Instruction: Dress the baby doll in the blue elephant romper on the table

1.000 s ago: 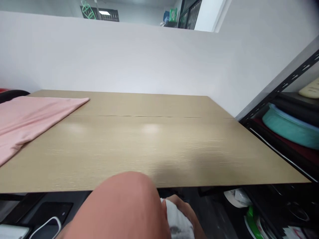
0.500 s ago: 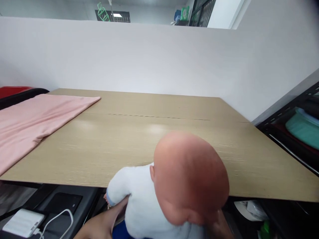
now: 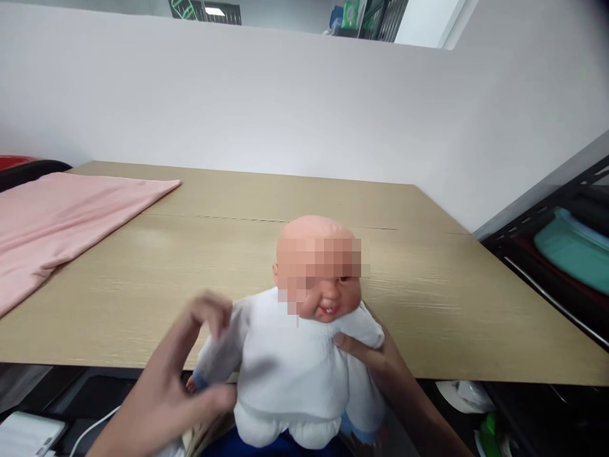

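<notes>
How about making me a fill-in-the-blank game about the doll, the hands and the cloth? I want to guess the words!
1. The clothing over the tummy of the doll is ____.
2. The sleeve cuff at the picture's left is ____.
3. The thumb just below the doll's chin belongs to the person's ____ hand.
4. The cloth on the left side of the table is ____.

Missing words: white; blue; right; pink.

Before the desk (image 3: 214,254), a doll (image 3: 295,368) is held; cloth (image 3: 71,219) is spread left, shelving (image 3: 537,211) placed right, wall (image 3: 266,95) behind.
</notes>
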{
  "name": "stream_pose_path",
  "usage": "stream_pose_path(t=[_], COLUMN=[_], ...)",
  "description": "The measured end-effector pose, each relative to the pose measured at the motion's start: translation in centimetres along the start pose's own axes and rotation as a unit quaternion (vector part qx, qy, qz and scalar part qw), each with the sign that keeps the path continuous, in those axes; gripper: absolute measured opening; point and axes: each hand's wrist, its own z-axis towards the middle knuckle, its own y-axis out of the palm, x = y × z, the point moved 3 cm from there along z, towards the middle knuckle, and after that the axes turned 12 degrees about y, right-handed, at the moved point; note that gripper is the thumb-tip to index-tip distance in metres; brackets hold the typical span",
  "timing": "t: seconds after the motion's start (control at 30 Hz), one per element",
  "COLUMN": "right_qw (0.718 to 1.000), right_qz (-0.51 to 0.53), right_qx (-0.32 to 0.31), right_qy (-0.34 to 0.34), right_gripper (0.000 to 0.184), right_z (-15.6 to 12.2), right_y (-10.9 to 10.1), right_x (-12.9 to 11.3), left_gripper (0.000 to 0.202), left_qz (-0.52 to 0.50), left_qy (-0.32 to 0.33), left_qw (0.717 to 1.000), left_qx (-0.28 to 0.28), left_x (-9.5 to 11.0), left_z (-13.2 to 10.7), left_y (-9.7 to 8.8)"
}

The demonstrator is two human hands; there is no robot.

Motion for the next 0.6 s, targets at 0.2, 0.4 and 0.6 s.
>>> stream_pose_path(t=[0.2, 0.4, 0.6], right_qw=[0.998, 0.994, 0.996], right_qz=[-0.002, -0.039, -0.014], right_qx=[-0.058, -0.097, -0.05], right_qy=[-0.011, 0.031, 0.074], right_gripper=[0.06, 0.072, 0.077], right_z=[2.5, 4.8, 7.9], right_y=[0.9, 0.4, -2.6], right_x=[-1.1, -1.9, -0.4], left_gripper=[0.1, 0.083, 0.072], left_qz=[-0.153, -0.31, -0.347], left_qy=[-0.088, -0.136, -0.127], left_qw=[0.982, 0.941, 0.929], left_qx=[-0.065, -0.014, 0.004], left_x=[-2.1, -5.0, -7.0], left_z=[14.3, 18.5, 21.7], left_y=[5.7, 6.3, 5.8])
